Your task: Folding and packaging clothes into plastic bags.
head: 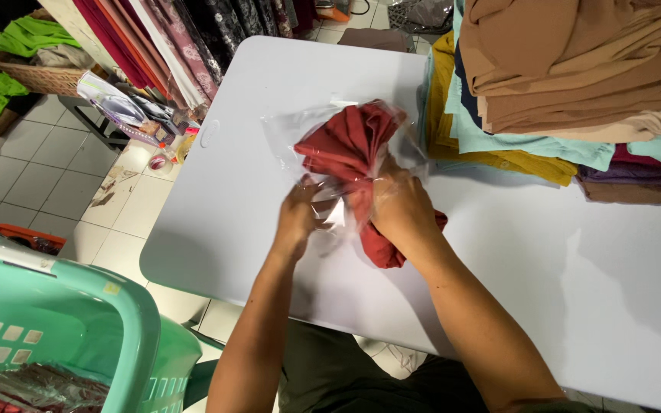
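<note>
Near left corner: a mint-green laundry basket (116, 321) holding bagged dark cloth. Far left: hanging fabrics (185, 38) and a wicker basket (40, 76) on the tiled floor.

Centre of the white worktop (239, 176): a dark red cloth (350, 145), bunched and partly inside a clear plastic bag (300, 126). The cloth's long axis runs from far-left to near-right; its far portion sits within the bag, while its near end protrudes below the right hand.

Left hand (297, 218): fingers closed in a pinch on the bag's open edge, just left of the cloth.

Right hand (402, 210): fingers closed around the cloth at the bag mouth, gripping it through or alongside the film; which cannot be told. This hand lies directly on the cloth and is the nearer of the two. The bagged bulk lies away from both hands, toward the far side.

Far right: a stack of folded fabrics (575, 69) in tan, teal and mustard, standing on the worktop well apart from the hands.
</note>
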